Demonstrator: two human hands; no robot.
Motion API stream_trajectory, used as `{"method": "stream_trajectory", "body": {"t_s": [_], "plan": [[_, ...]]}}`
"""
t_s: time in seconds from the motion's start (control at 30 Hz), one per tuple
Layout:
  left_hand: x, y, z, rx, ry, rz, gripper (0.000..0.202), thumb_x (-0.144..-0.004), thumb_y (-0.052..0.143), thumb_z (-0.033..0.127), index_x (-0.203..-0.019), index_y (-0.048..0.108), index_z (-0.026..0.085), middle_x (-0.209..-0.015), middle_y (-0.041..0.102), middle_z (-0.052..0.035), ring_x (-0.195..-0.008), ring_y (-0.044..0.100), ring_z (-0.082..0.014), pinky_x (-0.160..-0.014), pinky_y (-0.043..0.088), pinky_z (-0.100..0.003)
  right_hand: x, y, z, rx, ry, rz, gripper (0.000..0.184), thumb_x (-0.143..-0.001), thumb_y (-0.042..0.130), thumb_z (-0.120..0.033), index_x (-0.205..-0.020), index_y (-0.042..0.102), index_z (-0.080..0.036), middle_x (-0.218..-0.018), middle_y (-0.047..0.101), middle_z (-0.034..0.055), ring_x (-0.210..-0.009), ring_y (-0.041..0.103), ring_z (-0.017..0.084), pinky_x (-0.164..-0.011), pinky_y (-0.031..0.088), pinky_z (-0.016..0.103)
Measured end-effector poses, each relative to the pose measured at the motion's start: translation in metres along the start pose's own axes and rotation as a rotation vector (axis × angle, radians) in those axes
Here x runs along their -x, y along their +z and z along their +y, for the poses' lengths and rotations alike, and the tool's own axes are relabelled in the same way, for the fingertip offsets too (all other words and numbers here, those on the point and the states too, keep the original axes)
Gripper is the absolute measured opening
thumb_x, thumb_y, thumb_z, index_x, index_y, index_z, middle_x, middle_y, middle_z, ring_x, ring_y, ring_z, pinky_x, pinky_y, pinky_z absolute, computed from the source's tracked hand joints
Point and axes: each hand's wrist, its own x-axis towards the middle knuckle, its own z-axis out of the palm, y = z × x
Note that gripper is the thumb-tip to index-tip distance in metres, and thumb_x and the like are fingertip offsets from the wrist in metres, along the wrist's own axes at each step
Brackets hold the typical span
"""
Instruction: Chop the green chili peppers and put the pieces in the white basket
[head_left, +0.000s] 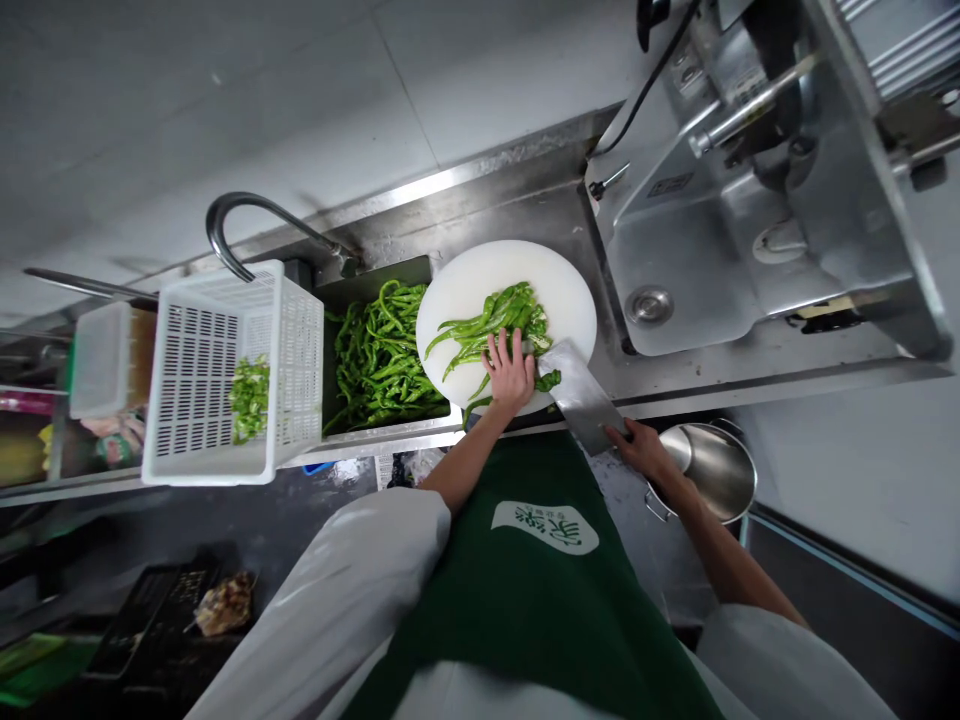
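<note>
My left hand lies on a pile of long green peppers with its fingers spread. The peppers rest on a round white cutting board, and cut ends show at the right side of the pile. In my right hand is the handle of a wide cleaver. Its blade reaches over the board's front right edge, close to the cut ends. One short piece of pepper lies against the blade, to the right of my left hand. The cleaver's handle is mostly hidden by my fingers.
Left of the board, a sink holds many whole green peppers. A white slotted basket with chopped pepper stands beyond it, under a curved faucet. A metal slicing machine is at right, a steel pot below.
</note>
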Motion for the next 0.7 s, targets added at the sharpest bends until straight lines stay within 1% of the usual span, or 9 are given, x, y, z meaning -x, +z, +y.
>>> {"method": "stream_trajectory", "body": {"t_s": [0.07,0.17,0.27,0.33,0.43,0.5,0.6,0.7], "plan": [[0.001,0.005,-0.002,-0.007,-0.008,-0.002,0.065,-0.107,0.033,0.041,-0.169,0.026,0.022,-0.177,0.017,-0.0086,-0.165,0.002,-0.0338,-0.131,0.011,-0.062,-0.003,0.000,0.001,-0.032,-0.011,-0.055,0.048,-0.085,0.052,-0.070,-0.070,0.051,-0.024,-0.069,0.063,0.0047,-0.072,0.059,0.022,-0.068,0.045,0.032],[0.000,0.009,0.000,-0.016,-0.017,0.007,0.065,-0.108,0.032,0.041,-0.169,0.026,0.020,-0.177,0.016,-0.0101,-0.164,0.003,-0.0347,-0.130,0.011,-0.063,-0.003,0.001,0.004,-0.085,-0.007,-0.122,0.053,-0.083,0.049,-0.075,-0.073,0.055,-0.023,-0.067,0.062,0.0036,-0.067,0.058,0.021,-0.064,0.044,0.031],[-0.001,0.007,0.001,-0.031,0.001,-0.004,0.064,-0.108,0.031,0.042,-0.169,0.025,0.022,-0.177,0.016,-0.0086,-0.165,0.003,-0.0337,-0.130,0.012,-0.062,-0.004,0.006,0.002,-0.081,-0.036,-0.112,0.056,-0.081,0.049,-0.078,-0.069,0.052,-0.023,-0.065,0.060,0.0033,-0.067,0.056,0.020,-0.065,0.044,0.032],[0.000,0.001,-0.003,-0.036,0.001,0.008,0.064,-0.108,0.030,0.043,-0.169,0.025,0.023,-0.177,0.017,-0.0073,-0.165,0.002,-0.0326,-0.131,0.012,-0.061,-0.006,0.011,-0.002,-0.078,-0.060,-0.099,0.057,-0.080,0.049,-0.079,-0.067,0.049,-0.024,-0.065,0.058,0.0032,-0.067,0.055,0.020,-0.065,0.043,0.032],[0.006,-0.008,-0.016,-0.041,-0.038,0.024,0.064,-0.108,0.029,0.044,-0.169,0.026,0.023,-0.176,0.018,-0.0075,-0.165,0.001,-0.0335,-0.130,0.011,-0.062,-0.008,0.018,-0.006,-0.087,-0.054,-0.116,0.056,-0.081,0.047,-0.079,-0.067,0.047,-0.024,-0.063,0.056,0.0025,-0.063,0.053,0.018,-0.063,0.042,0.032],[0.011,-0.011,-0.026,-0.070,-0.070,0.006,0.065,-0.108,0.029,0.044,-0.169,0.024,0.022,-0.176,0.018,-0.0092,-0.164,0.002,-0.0353,-0.130,0.013,-0.064,-0.009,0.021,-0.009,-0.087,-0.050,-0.129,0.056,-0.082,0.048,-0.078,-0.067,0.047,-0.024,-0.061,0.056,0.0021,-0.062,0.052,0.018,-0.061,0.041,0.031],[0.015,-0.009,-0.033,-0.148,-0.092,-0.015,0.065,-0.109,0.029,0.044,-0.169,0.022,0.021,-0.177,0.017,-0.0099,-0.164,0.005,-0.0365,-0.129,0.017,-0.064,-0.011,0.025,-0.015,-0.082,-0.070,-0.104,0.059,-0.080,0.049,-0.081,-0.065,0.047,-0.025,-0.062,0.056,0.0024,-0.064,0.053,0.019,-0.062,0.042,0.031],[0.013,-0.002,-0.024,-0.181,-0.085,0.001,0.065,-0.109,0.029,0.045,-0.169,0.023,0.021,-0.177,0.016,-0.0099,-0.164,0.006,-0.0372,-0.128,0.020,-0.064,-0.009,0.022,-0.016,-0.100,-0.078,-0.076,0.061,-0.078,0.051,-0.084,-0.064,0.048,-0.024,-0.063,0.059,0.0030,-0.065,0.055,0.019,-0.062,0.044,0.030]]}}
